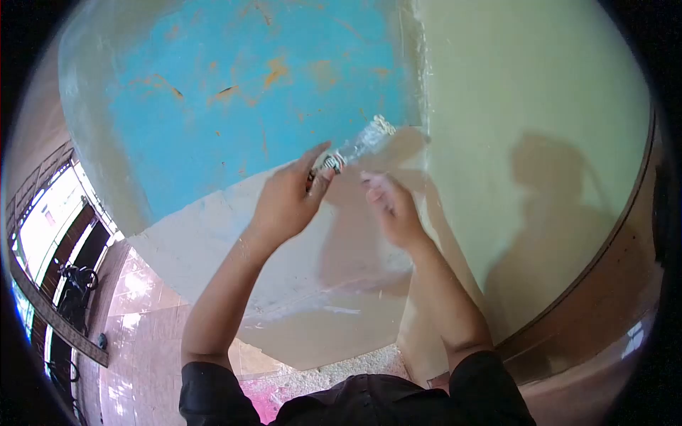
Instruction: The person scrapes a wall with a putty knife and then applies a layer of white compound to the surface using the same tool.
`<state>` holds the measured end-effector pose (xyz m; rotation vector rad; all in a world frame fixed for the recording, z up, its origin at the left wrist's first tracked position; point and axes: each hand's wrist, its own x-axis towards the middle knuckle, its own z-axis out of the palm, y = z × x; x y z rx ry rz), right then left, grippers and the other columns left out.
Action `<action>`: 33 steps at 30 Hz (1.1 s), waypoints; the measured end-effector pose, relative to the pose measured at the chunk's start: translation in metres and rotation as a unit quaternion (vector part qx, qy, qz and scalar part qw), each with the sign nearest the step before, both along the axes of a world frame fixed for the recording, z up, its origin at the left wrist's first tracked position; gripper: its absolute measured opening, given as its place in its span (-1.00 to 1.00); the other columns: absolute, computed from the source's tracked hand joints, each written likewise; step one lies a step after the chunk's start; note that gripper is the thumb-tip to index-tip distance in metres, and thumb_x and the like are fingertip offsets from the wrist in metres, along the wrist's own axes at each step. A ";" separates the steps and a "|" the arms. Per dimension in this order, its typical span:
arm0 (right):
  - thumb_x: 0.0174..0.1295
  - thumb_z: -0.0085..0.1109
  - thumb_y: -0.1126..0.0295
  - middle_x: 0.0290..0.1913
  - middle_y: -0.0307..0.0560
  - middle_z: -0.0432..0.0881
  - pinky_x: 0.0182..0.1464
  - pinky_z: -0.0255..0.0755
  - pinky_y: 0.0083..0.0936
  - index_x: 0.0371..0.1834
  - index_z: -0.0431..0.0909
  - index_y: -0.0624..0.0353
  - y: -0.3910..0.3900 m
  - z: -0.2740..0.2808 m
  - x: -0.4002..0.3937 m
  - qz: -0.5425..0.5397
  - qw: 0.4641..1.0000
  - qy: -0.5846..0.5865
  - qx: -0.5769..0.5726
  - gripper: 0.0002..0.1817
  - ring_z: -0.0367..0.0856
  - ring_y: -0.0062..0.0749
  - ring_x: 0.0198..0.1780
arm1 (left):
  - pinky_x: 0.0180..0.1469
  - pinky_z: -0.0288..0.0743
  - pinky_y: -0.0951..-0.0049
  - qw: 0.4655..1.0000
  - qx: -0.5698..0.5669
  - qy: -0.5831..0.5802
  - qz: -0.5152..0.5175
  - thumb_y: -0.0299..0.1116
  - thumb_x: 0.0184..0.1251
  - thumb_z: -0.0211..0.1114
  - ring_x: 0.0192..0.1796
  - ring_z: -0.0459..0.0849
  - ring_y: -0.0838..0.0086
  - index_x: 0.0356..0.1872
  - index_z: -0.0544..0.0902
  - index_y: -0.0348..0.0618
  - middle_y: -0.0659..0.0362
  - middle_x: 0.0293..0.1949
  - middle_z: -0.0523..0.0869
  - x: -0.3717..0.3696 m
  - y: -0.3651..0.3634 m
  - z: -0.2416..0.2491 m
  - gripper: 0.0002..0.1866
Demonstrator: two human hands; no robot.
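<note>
My left hand [290,199] is closed around the handle end of a putty knife [359,148]. The knife slants up to the right in front of the wall, and white putty [383,126] clings to its far end. Its blade looks shiny and slightly blurred. Just below and to the right of the knife is my right hand [394,209], with its fingers loosely bent and apart. I see nothing in it, and whitish smears show on its fingertips. Behind both hands, the wall has a blue patch [234,92] with orange scuffs above a pale coated area [213,248].
A pale green wall [540,78] meets the worked wall at a corner on the right. White debris [355,362] lies on the floor at the wall's foot. On the left, a tiled floor [145,341] leads to an opening with a parked motorcycle [74,284] outside.
</note>
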<state>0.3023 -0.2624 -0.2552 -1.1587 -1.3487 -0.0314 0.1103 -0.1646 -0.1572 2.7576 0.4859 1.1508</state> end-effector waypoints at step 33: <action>0.55 0.00 0.32 -0.36 -0.12 0.50 -0.27 0.43 -0.41 0.40 0.41 0.14 0.010 -0.007 -0.039 -0.054 0.995 0.070 0.046 -0.59 0.51 -0.40 -0.36 | 0.60 -0.05 -0.19 0.862 0.399 -0.136 0.283 -0.18 0.40 0.36 0.65 0.12 0.06 0.45 0.50 0.34 0.13 0.56 0.31 -0.075 0.102 0.072 -0.41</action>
